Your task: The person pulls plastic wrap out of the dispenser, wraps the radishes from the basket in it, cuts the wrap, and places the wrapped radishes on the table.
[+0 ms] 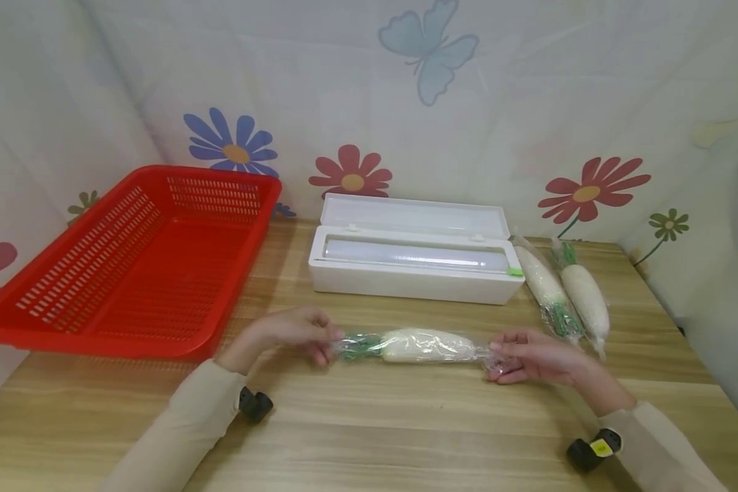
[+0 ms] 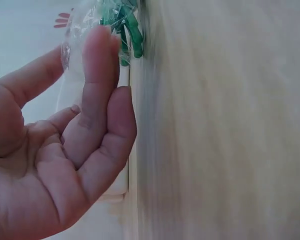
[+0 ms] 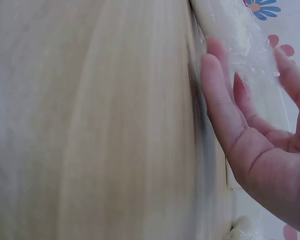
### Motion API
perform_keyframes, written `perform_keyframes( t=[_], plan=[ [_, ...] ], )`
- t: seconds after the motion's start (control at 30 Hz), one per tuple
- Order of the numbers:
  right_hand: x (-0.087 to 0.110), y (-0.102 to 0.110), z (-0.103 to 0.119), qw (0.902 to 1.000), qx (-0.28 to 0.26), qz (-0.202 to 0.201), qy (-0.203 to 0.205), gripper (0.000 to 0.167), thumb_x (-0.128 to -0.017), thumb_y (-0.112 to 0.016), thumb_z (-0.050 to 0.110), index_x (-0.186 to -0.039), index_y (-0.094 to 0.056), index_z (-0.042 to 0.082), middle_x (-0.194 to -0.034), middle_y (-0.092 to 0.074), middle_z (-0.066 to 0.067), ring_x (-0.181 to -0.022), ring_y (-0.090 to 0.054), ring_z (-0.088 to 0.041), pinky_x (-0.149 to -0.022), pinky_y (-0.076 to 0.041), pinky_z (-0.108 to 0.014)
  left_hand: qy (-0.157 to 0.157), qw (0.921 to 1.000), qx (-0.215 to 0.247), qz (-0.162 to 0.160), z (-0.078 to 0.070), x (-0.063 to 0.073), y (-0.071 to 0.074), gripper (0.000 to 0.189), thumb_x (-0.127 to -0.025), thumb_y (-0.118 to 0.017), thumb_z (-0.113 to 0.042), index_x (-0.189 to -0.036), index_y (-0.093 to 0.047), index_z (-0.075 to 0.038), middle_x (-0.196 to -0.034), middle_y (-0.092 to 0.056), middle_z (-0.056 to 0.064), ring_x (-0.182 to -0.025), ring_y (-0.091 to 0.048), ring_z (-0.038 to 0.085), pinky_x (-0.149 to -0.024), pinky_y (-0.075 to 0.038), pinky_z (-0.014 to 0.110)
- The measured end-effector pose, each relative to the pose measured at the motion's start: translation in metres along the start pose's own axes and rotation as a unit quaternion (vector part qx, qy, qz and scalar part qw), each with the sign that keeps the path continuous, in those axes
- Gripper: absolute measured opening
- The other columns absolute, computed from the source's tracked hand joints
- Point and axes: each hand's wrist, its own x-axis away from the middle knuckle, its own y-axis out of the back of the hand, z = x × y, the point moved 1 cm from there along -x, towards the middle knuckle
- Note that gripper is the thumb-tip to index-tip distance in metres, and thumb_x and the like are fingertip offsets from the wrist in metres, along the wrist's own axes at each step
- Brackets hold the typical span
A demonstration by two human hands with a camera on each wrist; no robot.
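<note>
A white radish (image 1: 427, 346) wrapped in clear plastic film lies level across the middle of the table. Its green tops (image 1: 361, 347) point left and show through the film. At that leafy end my left hand (image 1: 301, 333) pinches the gathered film between thumb and fingers; the left wrist view shows the film (image 2: 80, 30) at the fingertips. My right hand (image 1: 538, 355) holds the loose film at the opposite end. In the right wrist view the crinkled film (image 3: 257, 65) sits between thumb and fingers.
Behind the radish stands a white wrap dispenser box (image 1: 412, 283), lid raised, a film roll (image 1: 415, 254) inside. Two more wrapped radishes, a longer one (image 1: 538, 277) and a shorter one (image 1: 586, 297), lie at its right. A red plastic basket (image 1: 212, 328) occupies the left side.
</note>
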Motion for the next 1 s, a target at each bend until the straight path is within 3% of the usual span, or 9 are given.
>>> perform_keyframes(
  t=[0.13, 0.37, 0.5, 0.57, 0.63, 0.7, 0.8, 0.87, 1.0],
  plan=[
    [0.0, -0.001, -0.002, 0.9999, 0.0, -0.012, 0.008, 0.008, -0.09, -0.05, 0.002, -0.098, -0.052, 0.004, -0.092, -0.061, -0.009, -0.085, -0.065, -0.021, -0.079, -0.051, -0.032, -0.012, 0.9995, -0.021, -0.02, 0.001, -0.003, 0.002, 0.021, -0.087, -0.059, -0.007, -0.092, -0.06, 0.013, -0.073, -0.065, 0.006, -0.063, -0.062, 0.011, -0.068, -0.053, 0.029],
    [-0.002, -0.004, -0.001, 0.9972, 0.031, -0.068, 0.006, 0.005, -0.084, -0.058, 0.001, -0.087, -0.059, 0.006, -0.075, -0.065, -0.003, -0.068, -0.063, -0.009, -0.069, -0.053, -0.027, -0.04, 0.9959, -0.035, -0.073, 0.001, -0.008, 0.0, 0.015, -0.082, -0.056, 0.008, -0.092, -0.061, 0.018, -0.077, -0.067, 0.015, -0.061, -0.063, 0.012, -0.066, -0.054, 0.03],
    [-0.001, -0.003, -0.001, 0.9973, 0.025, -0.068, 0.007, 0.007, -0.086, -0.056, 0.002, -0.086, -0.061, 0.007, -0.075, -0.065, -0.003, -0.068, -0.063, -0.01, -0.069, -0.053, -0.027, -0.05, 0.9951, -0.035, -0.077, -0.001, -0.007, -0.001, 0.016, -0.083, -0.054, 0.008, -0.093, -0.06, 0.019, -0.075, -0.066, 0.015, -0.06, -0.062, 0.011, -0.064, -0.054, 0.03],
    [0.0, -0.002, -0.002, 0.9978, 0.013, -0.064, 0.0, 0.008, -0.091, -0.053, 0.009, -0.091, -0.06, 0.006, -0.078, -0.066, -0.005, -0.07, -0.065, -0.012, -0.071, -0.053, -0.029, -0.044, 0.9958, -0.03, -0.074, 0.0, -0.004, 0.0, 0.019, -0.086, -0.054, 0.003, -0.097, -0.06, 0.017, -0.075, -0.066, 0.014, -0.06, -0.062, 0.012, -0.063, -0.054, 0.031],
    [0.003, 0.0, -0.003, 0.9981, 0.003, -0.061, -0.012, 0.024, -0.095, -0.047, 0.02, -0.104, -0.054, -0.002, -0.085, -0.067, -0.009, -0.074, -0.066, -0.016, -0.074, -0.053, -0.033, -0.035, 0.9966, -0.024, -0.071, 0.0, -0.001, 0.002, 0.024, -0.089, -0.055, -0.005, -0.101, -0.059, 0.014, -0.076, -0.066, 0.013, -0.06, -0.063, 0.014, -0.063, -0.054, 0.033],
    [0.005, 0.001, -0.004, 0.998, -0.006, -0.056, -0.029, 0.047, -0.098, -0.039, 0.031, -0.119, -0.041, -0.01, -0.092, -0.067, -0.013, -0.078, -0.066, -0.02, -0.077, -0.052, -0.038, -0.02, 0.9972, -0.02, -0.07, 0.001, 0.002, 0.003, 0.029, -0.09, -0.056, -0.014, -0.105, -0.059, 0.01, -0.077, -0.066, 0.013, -0.06, -0.063, 0.015, -0.062, -0.054, 0.033],
    [0.008, 0.001, -0.006, 0.9983, -0.019, -0.028, -0.047, 0.064, -0.099, -0.028, 0.04, -0.129, -0.019, -0.015, -0.098, -0.065, -0.017, -0.082, -0.066, -0.023, -0.08, -0.05, -0.041, -0.002, 0.9976, -0.019, -0.067, 0.002, 0.004, 0.002, 0.037, -0.088, -0.06, -0.023, -0.109, -0.058, 0.007, -0.08, -0.067, 0.014, -0.062, -0.065, 0.017, -0.063, -0.054, 0.034],
    [0.008, -0.001, -0.006, 0.9981, -0.035, -0.004, -0.051, 0.063, -0.099, -0.024, 0.042, -0.127, -0.018, -0.014, -0.097, -0.065, -0.017, -0.081, -0.065, -0.022, -0.081, -0.05, -0.04, 0.011, 0.9978, -0.016, -0.063, 0.003, 0.003, 0.001, 0.041, -0.089, -0.058, -0.029, -0.111, -0.058, 0.006, -0.081, -0.068, 0.015, -0.064, -0.066, 0.018, -0.064, -0.054, 0.034],
    [0.005, -0.006, -0.005, 0.9959, -0.068, 0.035, -0.049, 0.039, -0.101, -0.024, 0.034, -0.115, -0.028, -0.002, -0.093, -0.066, -0.013, -0.077, -0.066, -0.018, -0.077, -0.052, -0.035, 0.037, 0.9975, 0.004, -0.059, 0.007, -0.001, 0.0, 0.04, -0.092, -0.053, -0.031, -0.106, -0.059, 0.006, -0.081, -0.069, 0.015, -0.066, -0.067, 0.018, -0.066, -0.054, 0.034]
  ],
)
